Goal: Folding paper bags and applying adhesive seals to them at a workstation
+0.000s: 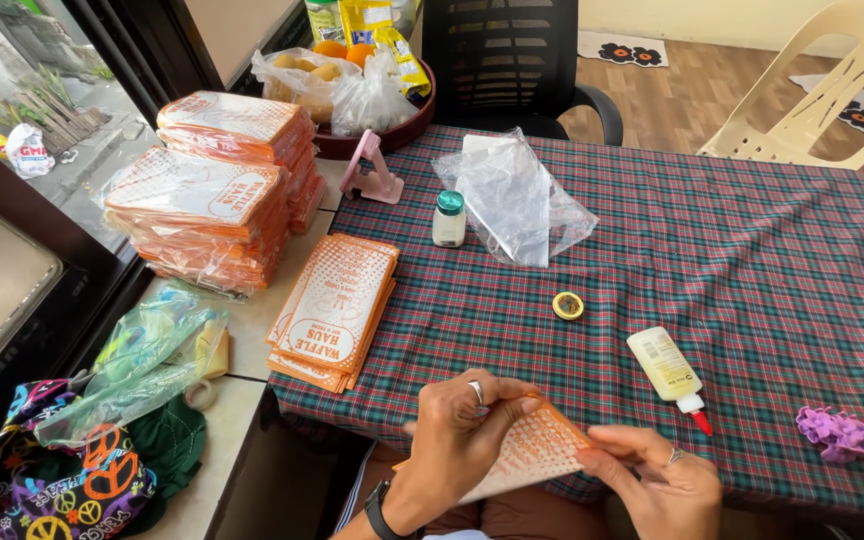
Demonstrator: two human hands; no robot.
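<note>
We hold a flat paper bag [532, 450], white with orange dots and an orange edge, tilted between our hands. Our left hand [462, 425] covers its left end, fingers curled over the top; our right hand [652, 480] pinches its right corner at the table's near edge.

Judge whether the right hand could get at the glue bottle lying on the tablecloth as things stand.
Probably yes: the glue bottle lies just beyond the right hand with bare tablecloth between, though that hand holds an orange paper bag.

Bright, soft daylight, seemingly window-lit; edges bend slightly.
</note>
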